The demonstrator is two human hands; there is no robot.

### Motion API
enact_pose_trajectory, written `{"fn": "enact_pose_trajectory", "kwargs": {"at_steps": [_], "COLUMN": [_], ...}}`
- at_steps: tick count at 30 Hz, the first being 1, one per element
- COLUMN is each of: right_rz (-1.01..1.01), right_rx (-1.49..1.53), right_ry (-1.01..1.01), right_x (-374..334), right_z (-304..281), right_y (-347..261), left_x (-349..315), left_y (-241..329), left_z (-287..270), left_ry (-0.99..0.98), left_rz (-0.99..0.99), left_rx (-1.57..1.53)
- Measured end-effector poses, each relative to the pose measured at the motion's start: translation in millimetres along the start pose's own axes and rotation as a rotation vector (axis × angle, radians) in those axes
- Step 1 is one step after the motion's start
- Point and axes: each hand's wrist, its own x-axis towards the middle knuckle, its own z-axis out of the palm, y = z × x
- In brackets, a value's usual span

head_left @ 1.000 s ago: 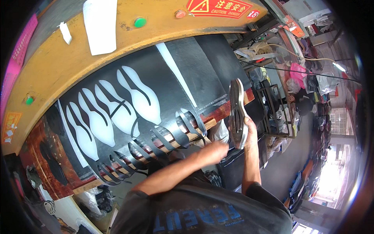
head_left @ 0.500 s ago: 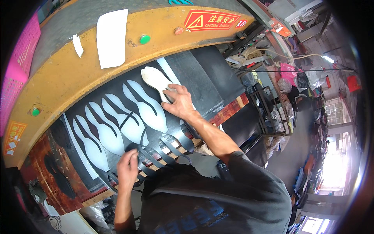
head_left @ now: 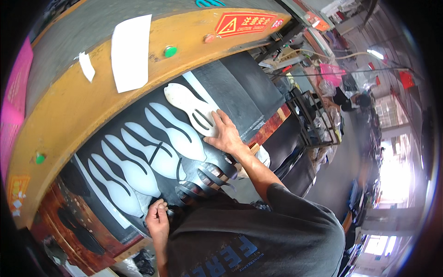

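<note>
A white sole-shaped cutting die (head_left: 183,100) with two long slots lies on a black sheet (head_left: 233,87). My right hand (head_left: 226,135) grips its near right end, thumb on one side and fingers on the other. To its left, several sole-shaped cutouts (head_left: 183,143) in the sheet show a pale surface beneath. My left hand (head_left: 158,218) is closed at the sheet's near edge; whatever its fingers may pinch is too small to make out. Black curved offcut strips (head_left: 213,177) hang over the near edge between my hands.
Beyond the sheet stands a yellow machine beam (head_left: 99,104) with green buttons (head_left: 170,51) and a red warning label (head_left: 245,24). A worn reddish board (head_left: 69,231) shows at the left. To the right is a metal rack (head_left: 310,122); a pink basket (head_left: 17,94) is far left.
My right hand has shifted to the die's near end, uncovering its slots. My left hand has drawn down toward my body, away from the strips. The view has shifted slightly.
</note>
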Motion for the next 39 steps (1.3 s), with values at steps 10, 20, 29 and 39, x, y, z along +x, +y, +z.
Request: {"fn": "enact_pose_trajectory", "kwargs": {"at_steps": [10,20,29,39], "right_rz": [0.235,0.035,-0.006,-0.186], "right_rx": [0.694,0.776,0.589,0.589], "right_ry": [0.406,0.433,0.159,0.756], "right_x": [-3,97,121,183], "right_z": [-3,18,13,-29], "right_y": [66,38,31,-28], "left_x": [60,175,256,288], "left_y": [19,43,59,49], "left_z": [-3,20,15,19], "left_ry": [-0.223,0.024,0.194,0.385], "left_rz": [0.08,0.568,0.702,0.875], "left_rx": [0.29,0.695,0.783,1.065]}}
